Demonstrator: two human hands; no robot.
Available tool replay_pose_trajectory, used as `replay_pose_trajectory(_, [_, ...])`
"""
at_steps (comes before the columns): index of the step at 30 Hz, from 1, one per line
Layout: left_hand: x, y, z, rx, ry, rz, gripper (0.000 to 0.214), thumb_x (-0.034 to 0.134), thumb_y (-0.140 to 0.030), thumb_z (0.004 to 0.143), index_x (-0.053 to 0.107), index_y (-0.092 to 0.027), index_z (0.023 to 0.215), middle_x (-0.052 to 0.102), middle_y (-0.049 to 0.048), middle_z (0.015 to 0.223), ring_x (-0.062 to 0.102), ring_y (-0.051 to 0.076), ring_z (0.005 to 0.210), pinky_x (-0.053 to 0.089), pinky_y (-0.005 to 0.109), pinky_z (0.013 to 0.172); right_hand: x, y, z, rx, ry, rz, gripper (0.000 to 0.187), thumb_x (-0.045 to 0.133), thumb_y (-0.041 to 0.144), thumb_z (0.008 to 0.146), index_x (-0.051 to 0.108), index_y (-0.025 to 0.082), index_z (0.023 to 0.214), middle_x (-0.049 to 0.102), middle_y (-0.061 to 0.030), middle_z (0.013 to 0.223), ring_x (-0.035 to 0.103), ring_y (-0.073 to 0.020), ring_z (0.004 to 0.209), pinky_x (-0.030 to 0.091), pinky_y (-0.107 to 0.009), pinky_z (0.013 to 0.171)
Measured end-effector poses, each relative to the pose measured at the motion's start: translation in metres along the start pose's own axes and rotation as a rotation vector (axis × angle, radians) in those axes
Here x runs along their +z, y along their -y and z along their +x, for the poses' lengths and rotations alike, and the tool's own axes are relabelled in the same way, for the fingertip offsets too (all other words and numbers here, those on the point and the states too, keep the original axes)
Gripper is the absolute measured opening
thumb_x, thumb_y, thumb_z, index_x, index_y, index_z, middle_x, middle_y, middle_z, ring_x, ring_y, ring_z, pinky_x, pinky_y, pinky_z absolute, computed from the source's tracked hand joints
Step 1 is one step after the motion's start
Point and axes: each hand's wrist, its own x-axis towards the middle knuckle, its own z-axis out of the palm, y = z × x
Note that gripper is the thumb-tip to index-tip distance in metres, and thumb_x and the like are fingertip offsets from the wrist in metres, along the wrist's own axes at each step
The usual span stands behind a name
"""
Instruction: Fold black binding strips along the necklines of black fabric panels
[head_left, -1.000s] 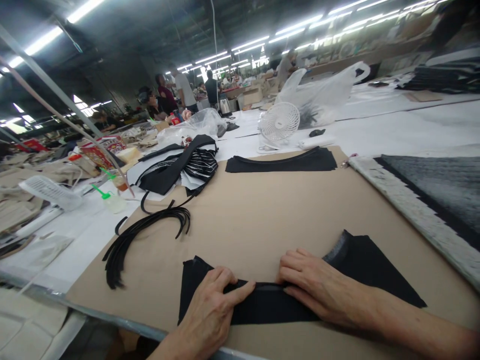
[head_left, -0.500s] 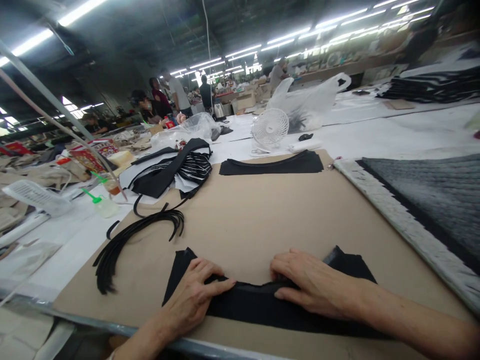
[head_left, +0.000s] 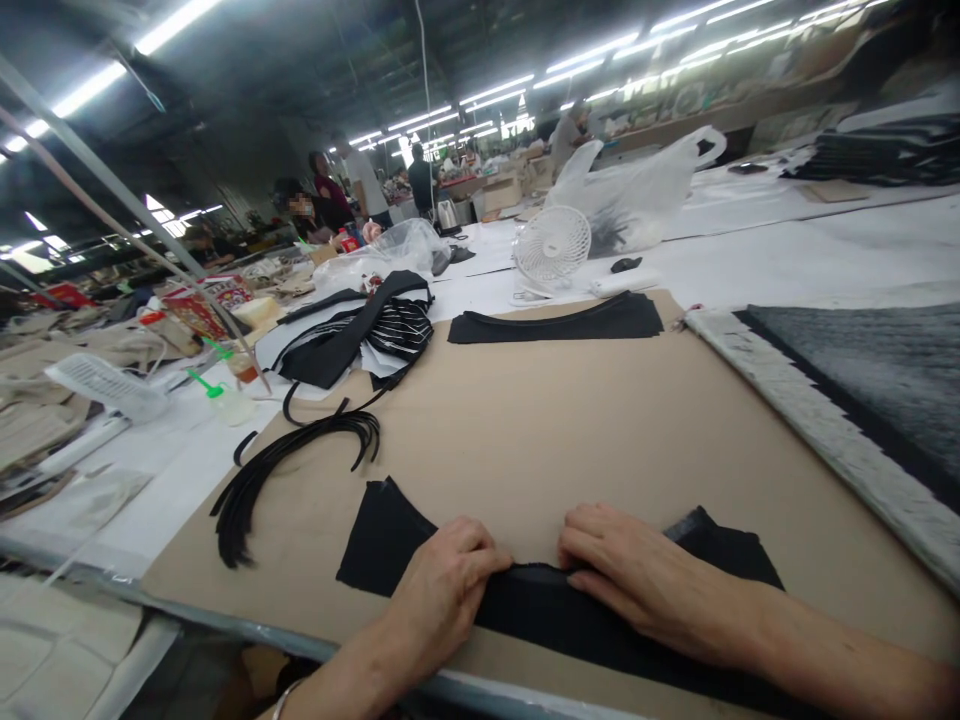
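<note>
A curved black fabric piece (head_left: 540, 620) lies on the tan board (head_left: 465, 430) near the table's front edge. Its concave upper edge is between my two hands. My left hand (head_left: 454, 575) pinches that edge left of the middle, thumb and fingers together. A short way to the right, my right hand (head_left: 637, 570) grips the same edge with curled fingers, the thumb below them. Both ends of the piece stick out past my hands, and a slightly shiny strip shows at the right end. What lies under my fingertips is hidden.
Thin black strips (head_left: 262, 480) lie on the board's left. Behind are a pile of black and striped pieces (head_left: 352, 330), a stack of curved black pieces (head_left: 555, 320), a white fan (head_left: 553, 245) and a plastic bag (head_left: 637, 195). A grey quilted sheet (head_left: 862, 370) lies right.
My left hand has slid right along the fabric edge, closer to my right hand, and its thumb has drawn in to the fingers. The whole view has shifted slightly.
</note>
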Motion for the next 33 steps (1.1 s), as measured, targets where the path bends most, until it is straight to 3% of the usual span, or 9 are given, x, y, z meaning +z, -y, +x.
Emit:
replay_pose_trajectory(3, [0.008,0.006,-0.012,0.101,-0.031,0.104,0.033,0.04,-0.009,0.092,0.064,-0.019,0.113,0.063,0.0059,0.091,0.056,0.019,0.085,0.049,0.031,0.076,0.003,-0.003,-0.003,-0.046,-0.004,-0.044,0.014,0.044,0.011,0.093,0.053,0.021,0.088,0.056,-0.0016,0.09,0.051,-0.0182,0.084,0.039,-0.032,0.078])
replay_pose_trajectory(8, [0.016,0.009,-0.031,0.226,-0.075,0.205,0.049,0.036,-0.004,0.089,0.044,-0.012,0.137,0.058,0.012,0.121,0.049,0.024,0.114,0.045,0.038,0.097,0.005,-0.007,-0.007,-0.093,-0.013,-0.088,0.016,0.041,0.01,0.093,0.052,0.02,0.09,0.056,-0.0022,0.091,0.051,-0.0185,0.084,0.039,-0.034,0.079])
replay_pose_trajectory(13, [0.009,-0.001,-0.026,0.105,-0.068,0.13,0.042,0.042,-0.011,0.093,0.045,-0.018,0.134,0.062,0.0077,0.109,0.055,0.021,0.1,0.047,0.039,0.09,0.0,-0.004,-0.006,-0.048,-0.014,-0.11,0.009,0.053,0.016,0.089,0.054,0.021,0.097,0.057,-0.0025,0.094,0.053,-0.021,0.089,0.036,-0.041,0.087])
replay_pose_trajectory(17, [0.01,-0.015,-0.013,-0.023,-0.107,0.138,0.032,0.047,-0.011,0.091,0.057,-0.023,0.119,0.061,0.0055,0.097,0.055,0.021,0.09,0.046,0.04,0.083,-0.002,-0.003,-0.004,-0.05,-0.011,-0.11,0.005,0.054,0.019,0.089,0.055,0.022,0.093,0.057,-0.0017,0.093,0.053,-0.0215,0.091,0.036,-0.042,0.089])
replay_pose_trajectory(23, [0.021,-0.027,0.004,-0.012,-0.019,0.043,0.045,0.041,0.001,0.081,0.06,-0.023,0.115,0.06,0.006,0.102,0.055,0.02,0.093,0.049,0.035,0.083,0.0,-0.004,-0.006,-0.04,-0.027,-0.116,0.006,0.057,0.019,0.088,0.054,0.022,0.092,0.056,-0.0009,0.095,0.052,-0.0206,0.093,0.035,-0.041,0.089])
replay_pose_trajectory(26, [0.03,-0.022,-0.002,0.124,-0.041,0.195,0.039,0.041,-0.005,0.087,0.058,-0.016,0.12,0.063,0.0082,0.096,0.058,0.021,0.089,0.052,0.035,0.078,0.001,-0.004,-0.006,-0.044,-0.036,-0.142,0.006,0.058,0.019,0.087,0.052,0.021,0.09,0.056,-0.0013,0.094,0.052,-0.0206,0.091,0.036,-0.04,0.086])
replay_pose_trajectory(30, [0.035,-0.012,-0.021,0.377,-0.171,0.414,0.047,0.04,-0.008,0.087,0.045,-0.008,0.134,0.062,0.0153,0.119,0.056,0.026,0.113,0.049,0.037,0.092,0.001,-0.004,-0.006,-0.05,-0.044,-0.161,0.007,0.058,0.02,0.086,0.051,0.021,0.087,0.057,-0.0019,0.093,0.051,-0.0213,0.089,0.036,-0.04,0.085])
replay_pose_trajectory(33, [0.028,-0.015,-0.022,0.308,-0.153,0.292,0.049,0.04,-0.005,0.085,0.045,-0.013,0.133,0.064,0.0115,0.117,0.058,0.022,0.11,0.048,0.036,0.094,0.0,-0.004,-0.007,-0.028,-0.037,-0.142,0.009,0.059,0.02,0.086,0.051,0.021,0.089,0.057,-0.0019,0.093,0.052,-0.0212,0.089,0.037,-0.039,0.084])
